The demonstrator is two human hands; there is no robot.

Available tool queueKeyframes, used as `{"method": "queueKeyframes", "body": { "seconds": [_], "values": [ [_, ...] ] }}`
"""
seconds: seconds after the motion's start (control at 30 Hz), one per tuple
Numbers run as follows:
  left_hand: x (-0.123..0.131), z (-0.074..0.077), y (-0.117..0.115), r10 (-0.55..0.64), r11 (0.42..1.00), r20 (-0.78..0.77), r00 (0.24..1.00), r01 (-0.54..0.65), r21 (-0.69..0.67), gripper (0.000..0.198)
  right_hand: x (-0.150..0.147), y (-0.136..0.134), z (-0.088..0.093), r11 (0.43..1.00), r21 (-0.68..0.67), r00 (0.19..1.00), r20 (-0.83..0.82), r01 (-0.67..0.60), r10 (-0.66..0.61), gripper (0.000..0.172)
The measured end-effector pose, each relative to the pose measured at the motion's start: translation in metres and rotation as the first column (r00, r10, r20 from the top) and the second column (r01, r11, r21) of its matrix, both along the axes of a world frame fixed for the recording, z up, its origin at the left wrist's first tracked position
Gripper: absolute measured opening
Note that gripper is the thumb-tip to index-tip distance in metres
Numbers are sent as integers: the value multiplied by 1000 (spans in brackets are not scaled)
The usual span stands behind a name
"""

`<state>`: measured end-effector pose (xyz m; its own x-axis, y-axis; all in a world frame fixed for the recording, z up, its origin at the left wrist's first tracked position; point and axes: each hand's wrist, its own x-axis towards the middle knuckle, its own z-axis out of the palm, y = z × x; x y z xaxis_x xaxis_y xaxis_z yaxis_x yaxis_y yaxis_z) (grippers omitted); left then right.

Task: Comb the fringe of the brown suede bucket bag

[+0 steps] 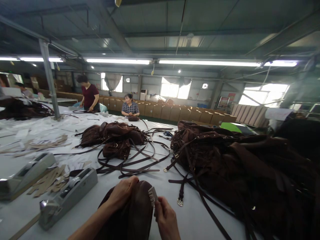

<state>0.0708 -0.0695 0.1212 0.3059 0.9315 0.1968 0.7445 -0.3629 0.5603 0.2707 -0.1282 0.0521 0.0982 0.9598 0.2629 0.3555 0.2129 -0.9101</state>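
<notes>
A dark brown leather bag (141, 206) stands at the front edge of the table, close to me. My left hand (123, 191) grips its upper edge with the fingers closed. In my right hand (165, 215) is a small brush (153, 196) with pale bristles and a light back. Its bristles face the bag's right side, at or very near the surface. The lower part of the bag runs out of view.
Two grey tape dispensers (68, 196) stand at left beside pale strips (50, 180). Brown bags with straps (112, 133) lie ahead; a large brown pile (237, 166) fills the right. Two people (130, 108) work across the table. A post (48, 78) rises at left.
</notes>
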Motion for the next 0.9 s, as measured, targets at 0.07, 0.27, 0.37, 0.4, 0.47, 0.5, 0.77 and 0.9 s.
{"method": "queueKeyframes", "body": {
  "seconds": [0.07, 0.27, 0.37, 0.4, 0.47, 0.5, 0.77, 0.9],
  "values": [
    [4, 8, 2, 15, 1000, -141, 990, -18, -24, 51, 17, -7, 10, 998, -1, 995, 80, 58, -58, 52],
    [45, 35, 14, -5, 998, -346, 938, -14, -53, 62, 42, -44, 50, 923, 326, 930, 358, -202, 77, 28],
    [63, 50, 14, -108, 993, -327, 939, 85, -83, 71, 44, -47, 62, 910, 311, 855, 512, -275, 83, 27],
    [66, 54, 12, -138, 989, -320, 937, 115, -89, 75, 47, -45, 65, 917, 308, 839, 542, -254, 50, 27],
    [71, 63, 9, -221, 974, -292, 931, 197, -111, 78, 53, -40, 72, 910, 357, 790, 611, -211, -57, 27],
    [72, 67, 7, -269, 962, -269, 925, 244, -123, 76, 57, -38, 77, 894, 397, 745, 656, -209, -117, 26],
    [98, 74, 6, -363, 916, -67, 929, 343, -209, 42, 90, -43, 96, 861, 287, 323, 934, -419, -155, 35],
    [103, 74, 14, -453, 842, 16, 891, 434, -321, 41, 116, -55, 55, 891, 191, 282, 956, -411, -75, 49]
  ]
}}
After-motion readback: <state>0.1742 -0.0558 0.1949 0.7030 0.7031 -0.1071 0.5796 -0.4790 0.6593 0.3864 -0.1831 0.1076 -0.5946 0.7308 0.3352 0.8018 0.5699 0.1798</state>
